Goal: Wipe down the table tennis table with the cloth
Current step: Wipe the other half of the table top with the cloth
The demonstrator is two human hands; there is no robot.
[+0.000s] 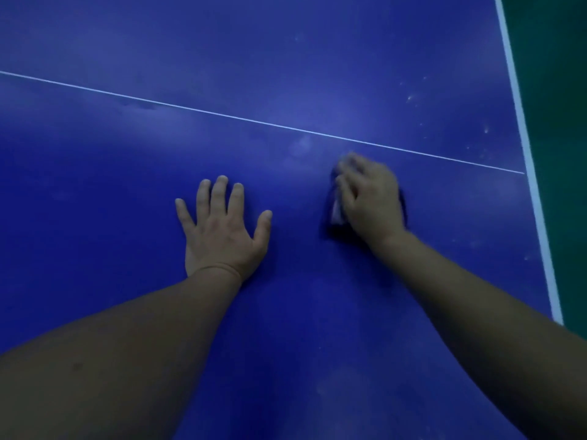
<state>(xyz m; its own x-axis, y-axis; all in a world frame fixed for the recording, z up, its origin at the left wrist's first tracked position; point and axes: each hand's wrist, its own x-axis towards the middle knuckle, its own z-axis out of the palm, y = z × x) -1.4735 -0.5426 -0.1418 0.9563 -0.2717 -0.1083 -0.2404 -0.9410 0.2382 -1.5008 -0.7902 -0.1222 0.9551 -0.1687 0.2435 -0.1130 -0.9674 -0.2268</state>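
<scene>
The blue table tennis table (286,74) fills the view, with a thin white centre line (190,108) running across it. My left hand (222,230) lies flat on the surface, fingers spread and straight. To its right, my right hand (370,198) presses a small dark cloth (333,214) onto the table just below the centre line; its fingers curl over the cloth. Most of the cloth is hidden under the hand, and the hand is blurred.
The table's white edge line (524,147) runs down the right side, with green floor (559,122) beyond it. Pale dust specks (411,98) dot the surface near the right edge. A scuffed patch (139,106) sits by the centre line at left.
</scene>
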